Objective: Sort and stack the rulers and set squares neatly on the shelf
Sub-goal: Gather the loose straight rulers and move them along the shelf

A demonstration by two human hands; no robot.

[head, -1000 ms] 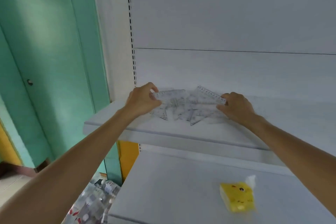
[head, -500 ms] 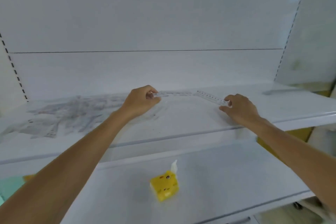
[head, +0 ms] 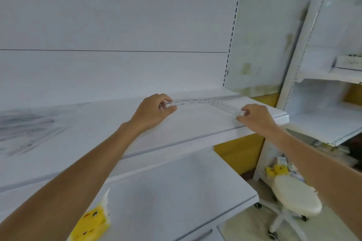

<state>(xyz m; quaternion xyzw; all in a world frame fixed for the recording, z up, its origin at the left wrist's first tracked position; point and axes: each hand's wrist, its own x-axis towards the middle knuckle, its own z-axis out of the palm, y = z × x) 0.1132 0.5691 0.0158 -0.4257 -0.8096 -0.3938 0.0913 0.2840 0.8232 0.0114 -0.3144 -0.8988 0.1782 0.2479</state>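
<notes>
Over the right end of the white shelf [head: 195,123], both hands hold clear plastic rulers. My left hand [head: 154,110] pinches the left end of one clear ruler [head: 186,101] between thumb and fingers. My right hand [head: 254,115] pinches the near end of a second clear ruler [head: 227,106], whose printed scale shows. The two rulers meet at an angle between the hands. A blurred grey heap of the other rulers and set squares [head: 25,129] lies on the shelf's far left.
A yellow tissue pack [head: 92,223] lies on the lower shelf [head: 176,191]. Right of the unit stand a white stool on castors [head: 293,199], small yellow toys [head: 276,170] and another white shelf unit [head: 323,107]. The shelf's right edge is close to my right hand.
Both hands have carried the two rulers from the heap rightward along the shelf to its right end. The view has swung right, so the heap now sits at the far left.
</notes>
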